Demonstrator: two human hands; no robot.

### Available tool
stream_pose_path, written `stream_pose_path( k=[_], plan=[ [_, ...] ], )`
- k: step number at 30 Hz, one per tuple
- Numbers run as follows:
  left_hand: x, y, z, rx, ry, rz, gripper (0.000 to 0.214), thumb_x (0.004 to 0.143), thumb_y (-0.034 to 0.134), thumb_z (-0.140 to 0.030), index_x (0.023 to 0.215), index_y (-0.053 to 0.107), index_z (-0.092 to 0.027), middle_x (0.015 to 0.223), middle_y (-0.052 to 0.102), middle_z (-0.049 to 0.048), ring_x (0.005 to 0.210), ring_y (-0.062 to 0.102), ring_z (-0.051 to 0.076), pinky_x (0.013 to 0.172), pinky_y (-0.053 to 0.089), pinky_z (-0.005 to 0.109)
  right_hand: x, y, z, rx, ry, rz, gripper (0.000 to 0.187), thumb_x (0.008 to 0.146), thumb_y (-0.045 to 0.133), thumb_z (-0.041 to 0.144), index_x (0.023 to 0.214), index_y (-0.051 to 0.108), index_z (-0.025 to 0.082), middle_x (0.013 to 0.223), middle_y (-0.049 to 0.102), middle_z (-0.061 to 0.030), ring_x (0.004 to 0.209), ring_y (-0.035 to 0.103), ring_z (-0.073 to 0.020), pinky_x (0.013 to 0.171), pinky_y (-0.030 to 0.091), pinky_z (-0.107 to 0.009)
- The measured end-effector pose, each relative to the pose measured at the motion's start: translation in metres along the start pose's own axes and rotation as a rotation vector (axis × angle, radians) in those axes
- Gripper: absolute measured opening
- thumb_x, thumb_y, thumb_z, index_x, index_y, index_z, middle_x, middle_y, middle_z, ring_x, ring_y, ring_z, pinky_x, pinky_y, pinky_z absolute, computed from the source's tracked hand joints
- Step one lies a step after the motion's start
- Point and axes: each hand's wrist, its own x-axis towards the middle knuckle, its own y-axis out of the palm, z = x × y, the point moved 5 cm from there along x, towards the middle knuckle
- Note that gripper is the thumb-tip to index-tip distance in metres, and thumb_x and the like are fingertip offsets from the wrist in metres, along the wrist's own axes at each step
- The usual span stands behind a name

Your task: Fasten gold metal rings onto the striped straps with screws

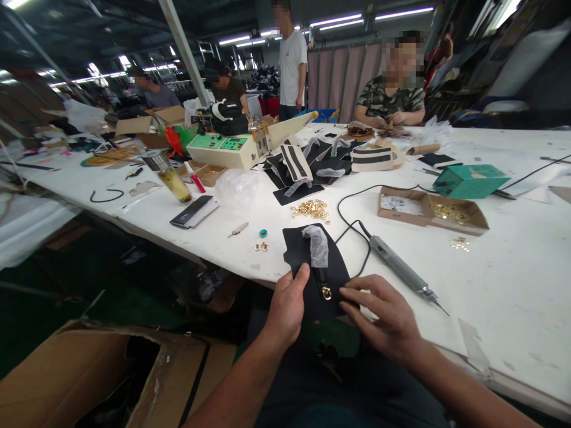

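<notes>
Gripping the black panel (338,261) at the near edge of the white table (508,291), my left hand (288,304) is clamping its left side; from here I can't tell whether my right hand (386,312), touching its right edge, is pinching. Beyond the grip, gold fittings (311,209) are lying heaped.

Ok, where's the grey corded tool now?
In the head view, the grey corded tool lies on the table, right of the black panel, between the right hand and the small cardboard boxes.
</notes>
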Motion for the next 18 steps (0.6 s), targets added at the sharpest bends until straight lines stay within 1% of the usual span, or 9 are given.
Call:
stream_pose_path(
  k=[3, 5, 7, 8, 10, 12, 14, 16, 18],
  plan=[
    [-0.007, 0.006, -0.001, -0.072, 0.011, 0.045, 0.045, 0.087, 0.079, -0.055, 0.11, 0.078, -0.017, 0.105, 0.082, 0.0095, 0.114, 0.073, 0.031, 0.107, 0.054, 0.045, 0.002, -0.008, -0.017, 0.144, 0.379, -0.118, 0.037, 0.095, 0.075, 0.035, 0.13, 0.069, 0.027, 0.111, 0.071, -0.0081, 0.095, 0.069, -0.0236, 0.084, 0.057, -0.038],
    [-0.013, 0.01, 0.0, -0.069, -0.007, 0.128, 0.045, 0.09, 0.077, -0.053, 0.116, 0.078, -0.016, 0.112, 0.082, 0.0107, 0.118, 0.072, 0.032, 0.11, 0.053, 0.045, 0.001, -0.002, -0.028, 0.372, 0.664, -0.026, 0.043, 0.094, 0.073, 0.05, 0.127, 0.069, 0.023, 0.104, 0.073, -0.007, 0.088, 0.069, -0.0233, 0.078, 0.057, -0.037],
    [-0.019, 0.013, 0.001, -0.07, -0.067, 0.228, 0.047, 0.091, 0.077, -0.051, 0.121, 0.077, -0.015, 0.114, 0.081, 0.0125, 0.118, 0.073, 0.034, 0.109, 0.054, 0.048, 0.0, 0.006, -0.028, 0.59, 0.831, 0.117, 0.042, 0.094, 0.07, 0.059, 0.109, 0.072, 0.02, 0.089, 0.072, -0.004, 0.078, 0.066, -0.0206, 0.069, 0.054, -0.032],
    [-0.02, 0.013, 0.0, -0.091, -0.089, 0.247, 0.047, 0.091, 0.077, -0.05, 0.122, 0.077, -0.014, 0.114, 0.081, 0.0132, 0.119, 0.072, 0.036, 0.109, 0.054, 0.049, 0.0, 0.007, -0.025, 0.653, 0.856, 0.166, 0.041, 0.094, 0.07, 0.061, 0.099, 0.071, 0.019, 0.084, 0.07, -0.0026, 0.074, 0.063, -0.019, 0.065, 0.051, -0.029],
    [-0.016, 0.011, -0.009, -0.179, -0.07, 0.19, 0.048, 0.091, 0.077, -0.05, 0.123, 0.077, -0.015, 0.116, 0.081, 0.0132, 0.123, 0.071, 0.036, 0.112, 0.052, 0.05, -0.001, 0.006, -0.019, 0.677, 0.836, 0.211, 0.042, 0.093, 0.071, 0.061, 0.087, 0.069, 0.019, 0.078, 0.068, -0.0006, 0.07, 0.059, -0.0165, 0.063, 0.048, -0.027],
    [-0.009, 0.008, -0.024, -0.259, -0.009, 0.104, 0.049, 0.089, 0.079, -0.049, 0.126, 0.076, -0.018, 0.121, 0.08, 0.0118, 0.128, 0.068, 0.036, 0.118, 0.048, 0.05, -0.002, 0.005, -0.015, 0.639, 0.782, 0.248, 0.042, 0.094, 0.07, 0.061, 0.084, 0.07, 0.02, 0.079, 0.068, -0.0004, 0.071, 0.059, -0.0169, 0.064, 0.048, -0.027],
    [-0.003, 0.011, -0.039, -0.265, 0.041, 0.087, 0.05, 0.086, 0.082, -0.045, 0.129, 0.075, -0.02, 0.127, 0.078, 0.0105, 0.133, 0.065, 0.035, 0.121, 0.044, 0.05, -0.003, 0.004, -0.013, 0.572, 0.718, 0.282, 0.041, 0.095, 0.067, 0.06, 0.085, 0.073, 0.021, 0.081, 0.07, -0.0015, 0.075, 0.063, -0.0196, 0.068, 0.051, -0.029],
    [0.0, 0.017, -0.05, -0.208, 0.084, 0.128, 0.05, 0.087, 0.082, -0.042, 0.132, 0.074, -0.02, 0.134, 0.075, 0.01, 0.136, 0.062, 0.034, 0.123, 0.042, 0.049, 0.003, -0.003, -0.015, 0.457, 0.644, 0.206, 0.036, 0.095, 0.068, 0.058, 0.096, 0.076, 0.023, 0.086, 0.073, -0.0028, 0.08, 0.067, -0.0225, 0.071, 0.055, -0.032],
    [0.0, 0.021, -0.055, -0.133, 0.141, 0.147, 0.048, 0.091, 0.078, -0.043, 0.133, 0.073, -0.021, 0.138, 0.073, 0.0095, 0.137, 0.061, 0.033, 0.122, 0.042, 0.047, 0.015, -0.02, -0.018, 0.301, 0.541, 0.007, 0.032, 0.095, 0.07, 0.053, 0.108, 0.076, 0.025, 0.092, 0.073, -0.004, 0.083, 0.069, -0.0237, 0.073, 0.057, -0.034]
  ],
)
